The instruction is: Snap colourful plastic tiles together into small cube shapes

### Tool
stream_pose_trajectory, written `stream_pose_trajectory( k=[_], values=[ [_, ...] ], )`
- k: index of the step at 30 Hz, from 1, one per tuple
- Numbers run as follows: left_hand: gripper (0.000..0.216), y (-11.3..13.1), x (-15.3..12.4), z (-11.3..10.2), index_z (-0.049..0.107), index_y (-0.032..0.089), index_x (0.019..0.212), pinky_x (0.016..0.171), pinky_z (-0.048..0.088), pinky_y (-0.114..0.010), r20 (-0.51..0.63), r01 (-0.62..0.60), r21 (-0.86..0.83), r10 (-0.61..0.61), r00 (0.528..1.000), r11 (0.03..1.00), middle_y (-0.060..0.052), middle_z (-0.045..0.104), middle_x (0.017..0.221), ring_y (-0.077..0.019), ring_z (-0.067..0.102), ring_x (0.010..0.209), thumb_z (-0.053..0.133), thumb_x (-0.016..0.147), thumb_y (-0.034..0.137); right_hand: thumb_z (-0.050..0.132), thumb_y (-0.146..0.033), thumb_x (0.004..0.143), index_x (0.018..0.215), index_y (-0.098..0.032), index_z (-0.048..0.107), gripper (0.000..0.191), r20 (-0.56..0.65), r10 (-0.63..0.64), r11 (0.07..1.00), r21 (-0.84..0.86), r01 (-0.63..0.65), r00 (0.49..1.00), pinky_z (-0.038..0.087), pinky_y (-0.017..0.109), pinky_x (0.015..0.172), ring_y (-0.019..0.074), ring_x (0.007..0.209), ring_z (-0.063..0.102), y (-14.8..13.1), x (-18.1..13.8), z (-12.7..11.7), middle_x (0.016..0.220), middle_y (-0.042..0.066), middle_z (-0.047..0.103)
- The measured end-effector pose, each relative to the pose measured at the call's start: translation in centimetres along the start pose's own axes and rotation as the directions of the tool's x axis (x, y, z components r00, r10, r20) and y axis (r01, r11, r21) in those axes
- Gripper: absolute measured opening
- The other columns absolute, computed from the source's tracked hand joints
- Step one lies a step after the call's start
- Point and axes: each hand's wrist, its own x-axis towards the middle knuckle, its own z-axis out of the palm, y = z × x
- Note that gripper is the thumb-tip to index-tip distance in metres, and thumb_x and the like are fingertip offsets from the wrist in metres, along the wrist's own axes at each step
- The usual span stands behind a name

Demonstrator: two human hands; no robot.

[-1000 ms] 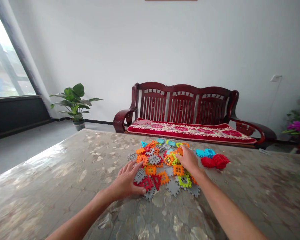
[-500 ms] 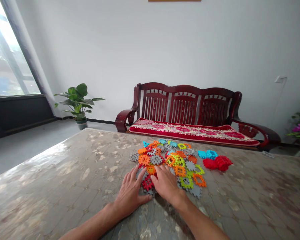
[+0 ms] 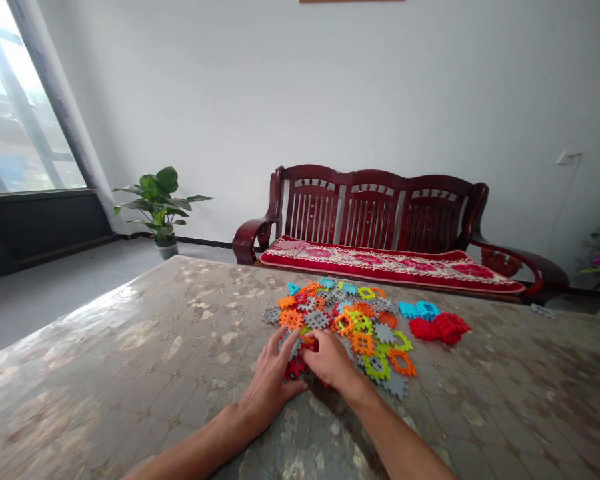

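From the head view, a loose pile of toothed plastic pieces (image 3: 347,325) in orange, grey, lime, red and blue lies on the patterned tabletop (image 3: 130,373). The left hand (image 3: 266,381) is at the pile's near left edge, its grip apart: fingers reach over a grey piece (image 3: 291,344), and the thumb is spread to the right, beside a red piece (image 3: 294,369). The right hand (image 3: 330,360) is just to its right, over the near part of the pile, thumb and forefinger bent; whether its grip is clamped on a piece, I cannot tell. Right of the pile, apart from it, are red pieces (image 3: 440,327) bunched together, with blue pieces (image 3: 420,310) just beyond. On the far side stands a dark red wooden settee (image 3: 369,210) with a floral red cover (image 3: 390,262); a potted plant (image 3: 156,203) stands far left.
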Motion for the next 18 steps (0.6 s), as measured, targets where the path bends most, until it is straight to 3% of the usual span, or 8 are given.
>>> stream_pose_trajectory(
  k=[4, 10, 14, 18],
  values=[
    [0.079, 0.4, 0.5, 0.5, 0.046, 0.032, 0.142, 0.113, 0.036, -0.049, -0.102, -0.082, -0.097, 0.072, 0.992, 0.992, -0.011, 0.034, 0.152, -0.0308, 0.036, 0.14, 0.07, 0.069, 0.013, 0.06, -0.019, 0.064, 0.085, -0.019, 0.07, 0.023, 0.055, 0.044, 0.97, 0.238, -0.056, 0.998, 0.042, 0.023, 0.064, 0.0156, 0.072, 0.059, 0.8, 0.5, -0.2, 0.075, 0.0, 0.068],
    [0.069, 1.6, 3.2, 1.4, 0.057, 0.031, 0.134, 0.111, 0.037, -0.051, -0.183, -0.161, -0.153, 0.132, 0.974, 0.975, -0.011, 0.047, 0.142, -0.0313, 0.044, 0.133, 0.074, 0.069, 0.014, 0.057, -0.023, 0.059, 0.08, -0.017, 0.066, 0.024, 0.062, 0.088, 0.806, 0.582, -0.108, 0.994, 0.039, 0.023, 0.056, 0.0128, 0.06, 0.051, 1.6, 1.1, -1.4, 0.062, -0.004, 0.059],
    [0.067, 3.3, 6.0, 1.7, 0.057, 0.029, 0.134, 0.112, 0.036, -0.05, -0.197, -0.187, -0.187, 0.149, 0.969, 0.965, -0.011, 0.047, 0.142, -0.0305, 0.044, 0.134, 0.073, 0.071, 0.013, 0.057, -0.025, 0.057, 0.079, -0.017, 0.066, 0.025, 0.031, 0.082, 0.705, 0.705, -0.08, 0.996, 0.043, 0.025, 0.061, 0.0141, 0.063, 0.053, 1.9, 2.3, -3.5, 0.064, -0.003, 0.06],
    [0.065, 5.3, 9.3, 1.7, 0.057, 0.03, 0.134, 0.114, 0.034, -0.049, -0.194, -0.24, -0.195, 0.203, 0.96, 0.951, -0.01, 0.046, 0.145, -0.0289, 0.042, 0.136, 0.071, 0.073, 0.011, 0.058, -0.028, 0.06, 0.08, -0.017, 0.066, 0.025, -0.043, 0.093, 0.674, 0.738, -0.032, 0.995, 0.048, 0.027, 0.066, 0.0173, 0.072, 0.06, 2.7, 4.4, -5.6, 0.071, 0.0, 0.066]
  ],
)
